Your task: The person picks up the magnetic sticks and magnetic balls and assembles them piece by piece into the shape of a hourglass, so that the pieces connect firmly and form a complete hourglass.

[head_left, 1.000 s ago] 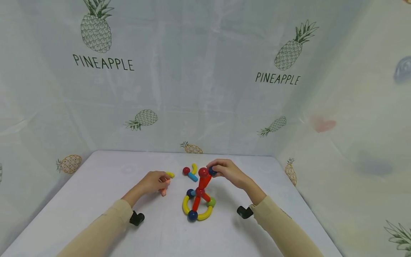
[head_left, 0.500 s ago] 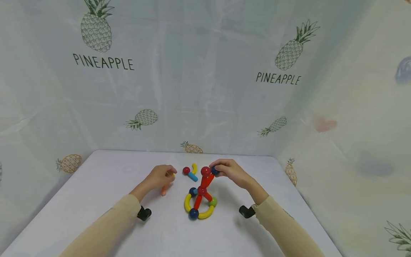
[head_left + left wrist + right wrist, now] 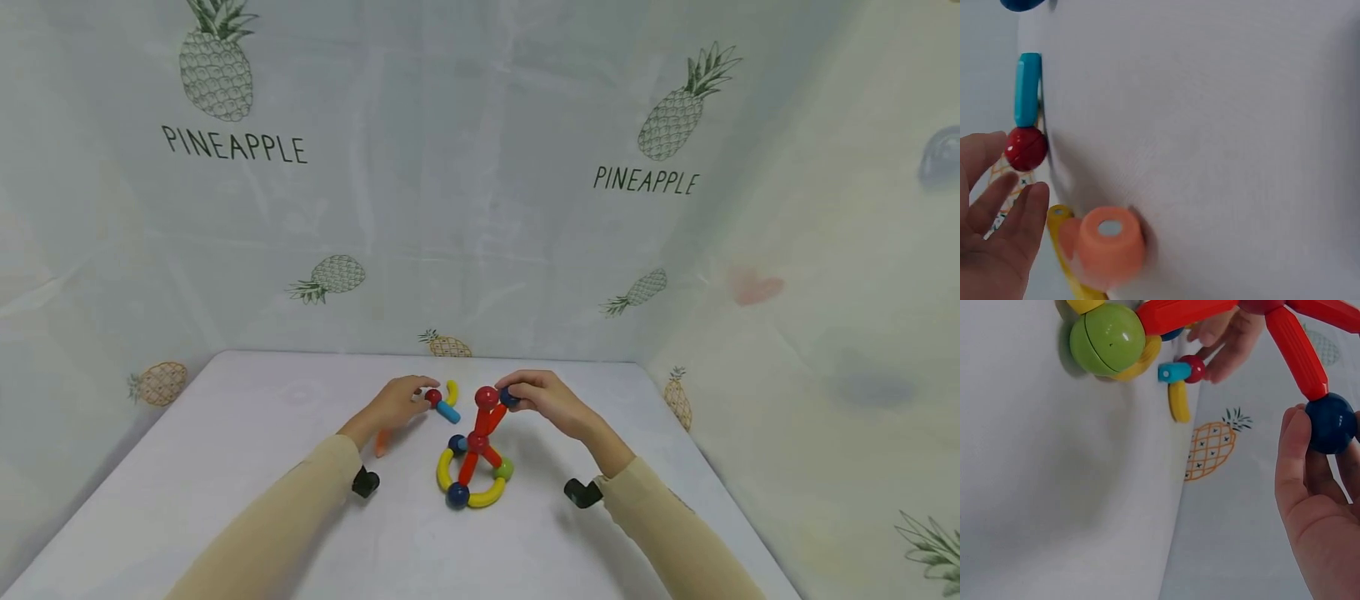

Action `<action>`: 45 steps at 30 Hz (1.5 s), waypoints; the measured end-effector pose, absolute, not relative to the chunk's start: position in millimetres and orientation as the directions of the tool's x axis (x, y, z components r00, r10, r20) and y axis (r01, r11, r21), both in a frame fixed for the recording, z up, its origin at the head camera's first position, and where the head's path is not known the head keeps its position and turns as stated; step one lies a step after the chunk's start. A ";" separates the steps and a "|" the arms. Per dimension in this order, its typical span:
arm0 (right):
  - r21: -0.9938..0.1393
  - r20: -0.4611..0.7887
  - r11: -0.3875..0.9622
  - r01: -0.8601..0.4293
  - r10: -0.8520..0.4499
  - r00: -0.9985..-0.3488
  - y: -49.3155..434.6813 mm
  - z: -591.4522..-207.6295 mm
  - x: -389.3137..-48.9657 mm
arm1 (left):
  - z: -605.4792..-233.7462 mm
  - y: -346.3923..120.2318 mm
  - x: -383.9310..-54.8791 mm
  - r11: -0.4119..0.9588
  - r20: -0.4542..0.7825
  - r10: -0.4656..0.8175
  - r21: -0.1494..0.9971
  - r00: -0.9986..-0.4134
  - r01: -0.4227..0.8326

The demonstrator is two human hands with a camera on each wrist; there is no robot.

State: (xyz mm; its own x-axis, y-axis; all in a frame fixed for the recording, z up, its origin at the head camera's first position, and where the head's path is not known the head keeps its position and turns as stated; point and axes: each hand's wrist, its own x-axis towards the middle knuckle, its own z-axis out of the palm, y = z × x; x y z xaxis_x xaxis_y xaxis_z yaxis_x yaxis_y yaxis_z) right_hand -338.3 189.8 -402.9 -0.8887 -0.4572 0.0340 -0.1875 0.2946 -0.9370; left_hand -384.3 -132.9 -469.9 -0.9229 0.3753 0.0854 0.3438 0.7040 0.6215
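Observation:
My left hand (image 3: 396,404) reaches to a loose red ball (image 3: 1025,149) at the back of the table, its fingers spread and slightly bent beside the ball. Whether a fingertip touches it is unclear. A light-blue stick (image 3: 1028,90) is joined to that ball. With thumb and fingers, my right hand (image 3: 547,404) pinches a dark blue ball (image 3: 1331,423) at the end of a red stick (image 3: 1297,356). This stick rises from the middle red ball (image 3: 477,442) of a magnetic ball-and-stick figure, beside another stick topped by a red ball (image 3: 487,397).
The figure's base is a ring of yellow curved sticks (image 3: 487,495) with blue balls and a green ball (image 3: 1107,339). An orange piece (image 3: 1110,247) and a yellow stick (image 3: 1057,225) lie by my left hand. Another yellow curved stick (image 3: 452,392) lies behind the light-blue one.
My left hand has moved right and away from me, from the orange and yellow pieces to the loose red ball. The right hand, still pinching the blue ball, has shifted slightly right with the figure.

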 end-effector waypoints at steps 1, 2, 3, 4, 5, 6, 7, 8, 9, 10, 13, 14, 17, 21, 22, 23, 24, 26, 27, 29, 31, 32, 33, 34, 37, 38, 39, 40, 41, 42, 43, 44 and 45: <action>-0.938 0.034 0.293 -0.188 -0.460 -0.887 189.0 -403.3 -338.9 | -472.0 -132.3 -385.3 0.712 0.081 0.380 0.610 -0.921 0.347; -0.938 0.033 0.292 -0.188 -0.464 -0.885 188.3 -403.4 -339.4 | -473.9 -131.9 -386.5 0.720 0.079 0.384 0.598 -0.920 0.352; -0.938 0.031 0.292 -0.186 -0.464 -0.885 187.6 -403.5 -339.8 | -475.2 -131.8 -387.3 0.724 0.077 0.386 0.592 -0.919 0.354; -0.937 0.032 0.294 -0.190 -0.467 -0.884 187.3 -403.6 -340.1 | -476.6 -131.6 -388.3 0.726 0.079 0.387 0.588 -0.919 0.356; -0.935 0.034 0.296 -0.193 -0.468 -0.883 187.3 -403.6 -340.2 | -477.6 -131.6 -389.0 0.726 0.085 0.389 0.585 -0.917 0.362; -0.934 0.036 0.298 -0.196 -0.467 -0.883 187.3 -403.6 -340.3 | -478.5 -131.6 -389.7 0.726 0.090 0.388 0.583 -0.917 0.365; -0.934 0.037 0.298 -0.196 -0.465 -0.884 187.4 -403.5 -340.4 | -479.0 -131.6 -390.4 0.724 0.090 0.386 0.586 -0.918 0.362; -0.934 0.038 0.298 -0.196 -0.463 -0.885 187.5 -403.5 -340.4 | -479.6 -131.9 -390.8 0.722 0.088 0.383 0.592 -0.920 0.357; -0.935 0.038 0.297 -0.195 -0.462 -0.886 187.7 -403.4 -340.3 | -480.1 -132.0 -391.0 0.720 0.087 0.380 0.597 -0.921 0.354; -0.935 0.038 0.297 -0.193 -0.459 -0.887 187.8 -403.5 -340.5 | -480.6 -132.1 -390.9 0.718 0.085 0.376 0.602 -0.923 0.348; -0.938 0.033 0.294 -0.184 -0.455 -0.890 187.6 -404.4 -341.2 | -481.5 -132.5 -388.9 0.711 0.064 0.366 0.624 -0.929 0.323; -0.938 0.030 0.294 -0.182 -0.454 -0.891 187.5 -404.8 -341.3 | -481.7 -132.8 -387.8 0.708 0.056 0.363 0.632 -0.930 0.315; -0.939 0.029 0.293 -0.179 -0.454 -0.890 187.4 -405.7 -341.1 | -481.2 -134.3 -383.2 0.696 0.039 0.366 0.651 -0.930 0.301; -0.939 0.033 0.290 -0.183 -0.454 -0.890 187.5 -405.9 -340.0 | -481.9 -139.5 -378.7 0.669 0.043 0.369 0.682 -0.928 0.297; -0.939 0.034 0.291 -0.184 -0.454 -0.890 187.5 -405.9 -340.1 | -482.4 -141.3 -378.3 0.660 0.048 0.365 0.691 -0.930 0.295; -0.939 0.034 0.291 -0.184 -0.453 -0.891 187.4 -406.0 -340.4 | -482.8 -143.2 -378.1 0.653 0.052 0.359 0.699 -0.932 0.291; -0.939 0.034 0.291 -0.184 -0.452 -0.892 187.3 -406.0 -340.5 | -483.0 -145.1 -377.8 0.647 0.056 0.351 0.707 -0.935 0.285; -0.939 0.034 0.292 -0.183 -0.450 -0.892 187.1 -406.0 -340.9 | -481.8 -148.6 -376.5 0.630 0.061 0.332 0.729 -0.941 0.269; -0.939 0.036 0.292 -0.185 -0.450 -0.892 187.0 -405.9 -341.0 | -480.0 -150.0 -375.2 0.616 0.060 0.327 0.743 -0.943 0.261; -0.939 0.038 0.290 -0.186 -0.450 -0.892 187.0 -405.6 -340.8 | -474.8 -152.0 -370.6 0.583 0.060 0.326 0.773 -0.944 0.250; -0.939 0.040 0.289 -0.188 -0.451 -0.892 186.9 -405.1 -340.3 | -467.8 -152.8 -364.0 0.546 0.061 0.336 0.801 -0.940 0.247; -0.938 0.042 0.289 -0.190 -0.451 -0.891 186.9 -404.7 -340.0 | -463.7 -152.7 -360.1 0.528 0.064 0.347 0.811 -0.936 0.251; -0.938 0.043 0.290 -0.191 -0.450 -0.892 186.8 -404.5 -340.0 | -459.5 -152.2 -356.2 0.508 0.067 0.358 0.823 -0.931 0.255; -0.937 0.044 0.293 -0.193 -0.448 -0.893 186.9 -404.4 -340.0 | -455.3 -151.3 -352.2 0.488 0.073 0.370 0.833 -0.926 0.260; -0.934 0.048 0.298 -0.197 -0.442 -0.896 187.0 -404.1 -339.7 | -442.6 -146.2 -341.7 0.438 0.102 0.411 0.849 -0.906 0.295; -0.933 0.049 0.299 -0.198 -0.439 -0.897 186.8 -404.0 -339.7 | -438.9 -144.0 -338.9 0.427 0.110 0.423 0.851 -0.899 0.305; -0.933 0.050 0.300 -0.199 -0.439 -0.897 186.6 -403.7 -339.4 | -435.7 -141.9 -336.6 0.416 0.119 0.433 0.853 -0.894 0.315; -0.932 0.053 0.300 -0.203 -0.442 -0.896 186.3 -403.4 -338.9 | -433.2 -139.8 -335.0 0.407 0.126 0.441 0.854 -0.889 0.323; -0.933 0.053 0.298 -0.203 -0.444 -0.895 185.8 -403.1 -338.6 | -431.1 -137.9 -333.8 0.402 0.130 0.446 0.855 -0.886 0.328; -0.932 0.054 0.298 -0.205 -0.447 -0.893 185.4 -402.7 -338.4 | -429.7 -136.4 -333.0 0.398 0.136 0.448 0.854 -0.883 0.334; -0.933 0.054 0.297 -0.206 -0.450 -0.891 184.8 -402.2 -338.0 | -428.8 -135.0 -332.7 0.396 0.139 0.450 0.854 -0.882 0.337; -0.933 0.053 0.295 -0.206 -0.453 -0.890 184.2 -401.8 -337.7 | -428.2 -133.8 -332.6 0.394 0.142 0.451 0.854 -0.881 0.340; -0.934 0.051 0.293 -0.205 -0.456 -0.889 183.7 -401.3 -337.1 | -427.9 -132.7 -332.6 0.390 0.145 0.453 0.855 -0.880 0.342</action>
State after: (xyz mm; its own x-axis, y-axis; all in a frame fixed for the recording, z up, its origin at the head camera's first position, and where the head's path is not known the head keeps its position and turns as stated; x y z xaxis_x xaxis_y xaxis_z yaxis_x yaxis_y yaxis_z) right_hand -337.1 183.7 -401.3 -0.8886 -0.4558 0.0515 -0.2046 0.2934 -0.9338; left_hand -332.6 -132.7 -427.9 -0.8797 0.4527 0.1451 0.3418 0.3901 0.8550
